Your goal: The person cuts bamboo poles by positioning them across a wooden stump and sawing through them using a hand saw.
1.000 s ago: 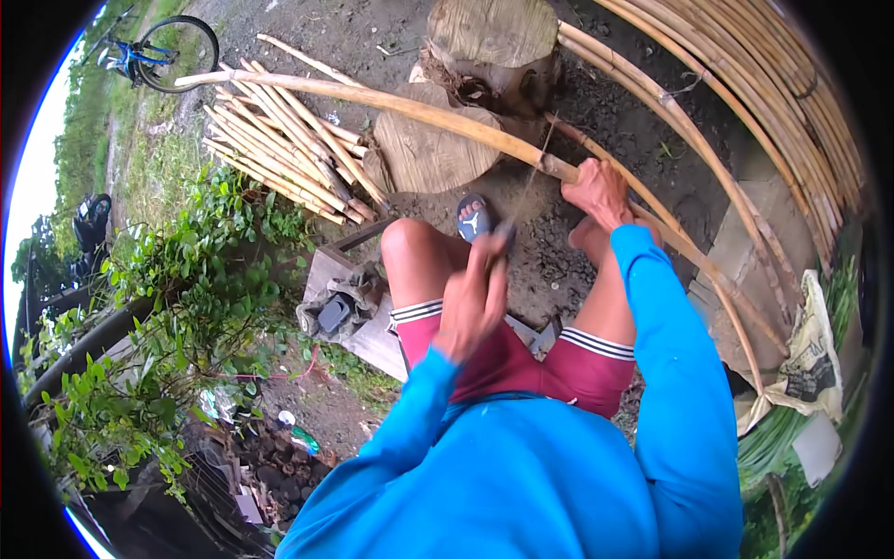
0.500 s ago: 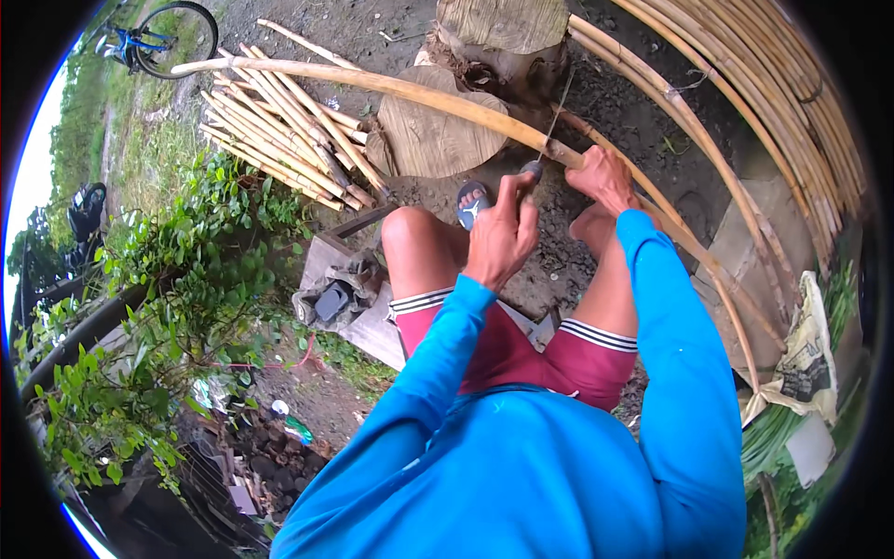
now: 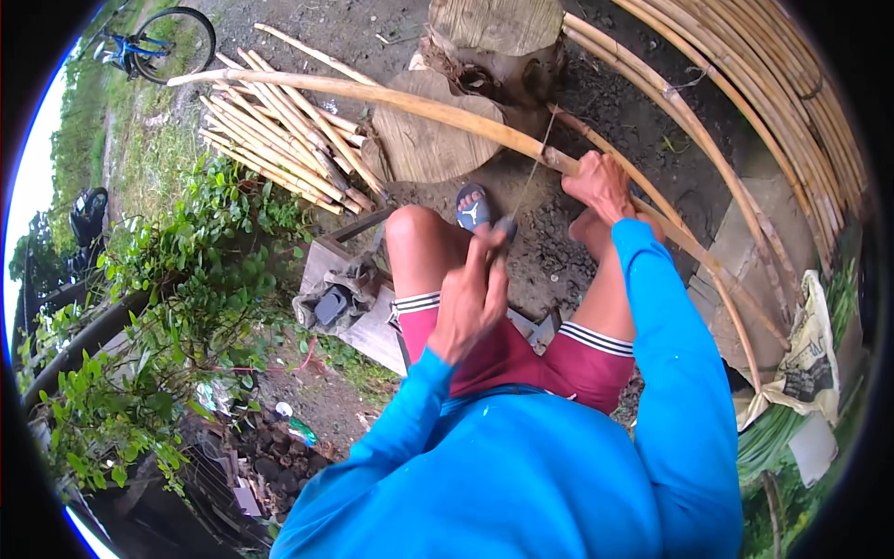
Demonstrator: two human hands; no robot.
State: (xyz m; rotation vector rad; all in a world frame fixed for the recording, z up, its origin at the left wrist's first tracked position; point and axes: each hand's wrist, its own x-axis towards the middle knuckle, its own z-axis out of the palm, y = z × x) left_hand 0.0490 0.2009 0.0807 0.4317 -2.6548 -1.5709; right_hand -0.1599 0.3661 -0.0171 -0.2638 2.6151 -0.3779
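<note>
A long, tan bamboo pole (image 3: 419, 105) runs from the upper left, over the cut face of a wood block (image 3: 433, 144), to my right side. My right hand (image 3: 601, 186) is closed round it, just right of a thin saw blade (image 3: 532, 182) seen nearly edge-on. The blade crosses the pole and touches it; how deep it sits cannot be made out. Above my left thigh, my left hand (image 3: 470, 303) is wrapped round the saw's dark handle (image 3: 506, 227), slightly blurred.
Cut bamboo pieces (image 3: 270, 135) lie piled at the upper left, near a bicycle wheel (image 3: 174, 45). Another stump (image 3: 498, 26) stands behind the block. Long poles (image 3: 745, 84) line the right side. Leafy plants (image 3: 196, 252) grow left of a low board (image 3: 372, 331).
My left hand has drawn the saw back toward my body and a little left. My right hand stays on the bamboo pole, which has barely shifted.
</note>
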